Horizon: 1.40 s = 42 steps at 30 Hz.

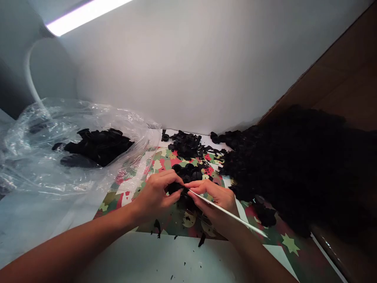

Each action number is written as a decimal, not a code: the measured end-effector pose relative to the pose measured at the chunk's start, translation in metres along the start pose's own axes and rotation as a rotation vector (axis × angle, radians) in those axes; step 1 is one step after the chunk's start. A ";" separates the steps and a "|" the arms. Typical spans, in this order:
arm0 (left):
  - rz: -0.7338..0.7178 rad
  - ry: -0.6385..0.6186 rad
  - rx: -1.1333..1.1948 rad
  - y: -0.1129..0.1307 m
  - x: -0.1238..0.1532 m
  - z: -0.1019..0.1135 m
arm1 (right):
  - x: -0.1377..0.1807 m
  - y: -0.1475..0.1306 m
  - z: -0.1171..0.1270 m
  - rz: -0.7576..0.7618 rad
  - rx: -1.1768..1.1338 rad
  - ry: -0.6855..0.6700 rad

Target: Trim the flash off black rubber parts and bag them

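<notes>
My left hand (163, 190) pinches a small black rubber-like part (174, 188) between thumb and fingers; much of the part is hidden. My right hand (216, 196) grips a long, thin white stick-like tool (232, 215). The tool's near end points down to the right, while its tip meets the black part between the two hands. Just behind the fingers lies a small group of black rounded parts (191, 171). All this is above a sheet of patterned paper (157, 157) in red, green and cream.
At left, a clear plastic bag (35, 157) holds black pieces (100, 145). A pile of black scraps (185, 144) sits behind the hands. A large black heap (279, 169) fills the right side beside a cardboard wall (338, 74). A lit lamp (88, 15) hangs at upper left.
</notes>
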<state>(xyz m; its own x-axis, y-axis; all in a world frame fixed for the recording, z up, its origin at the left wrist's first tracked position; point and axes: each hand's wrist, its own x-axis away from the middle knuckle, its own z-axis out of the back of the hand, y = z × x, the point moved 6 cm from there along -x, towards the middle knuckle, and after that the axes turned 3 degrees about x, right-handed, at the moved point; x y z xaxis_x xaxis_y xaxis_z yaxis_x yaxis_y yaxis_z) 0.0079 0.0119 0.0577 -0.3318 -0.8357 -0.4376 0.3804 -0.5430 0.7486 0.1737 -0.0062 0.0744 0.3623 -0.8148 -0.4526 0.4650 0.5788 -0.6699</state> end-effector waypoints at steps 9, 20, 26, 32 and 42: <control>-0.052 0.077 -0.040 0.002 0.004 -0.002 | 0.008 -0.007 -0.011 0.155 0.145 0.139; -0.165 0.075 -0.022 0.015 0.005 0.003 | 0.002 0.025 0.006 -0.108 0.071 0.236; -0.229 0.162 -0.326 0.009 -0.021 0.046 | 0.002 0.053 0.020 -0.297 0.024 0.310; 0.163 0.468 -0.848 -0.032 -0.026 0.170 | -0.004 0.062 0.036 -0.365 -0.102 0.390; 0.135 0.507 -0.861 -0.060 -0.016 0.186 | -0.008 0.085 0.026 -0.403 -0.242 0.322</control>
<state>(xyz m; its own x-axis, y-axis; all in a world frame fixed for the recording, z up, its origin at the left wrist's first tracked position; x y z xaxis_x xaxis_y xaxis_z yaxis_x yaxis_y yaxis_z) -0.1704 0.0729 0.1128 0.0901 -0.7220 -0.6860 0.9482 -0.1484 0.2807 0.2320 0.0505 0.0362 -0.0874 -0.9606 -0.2639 0.3032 0.2267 -0.9256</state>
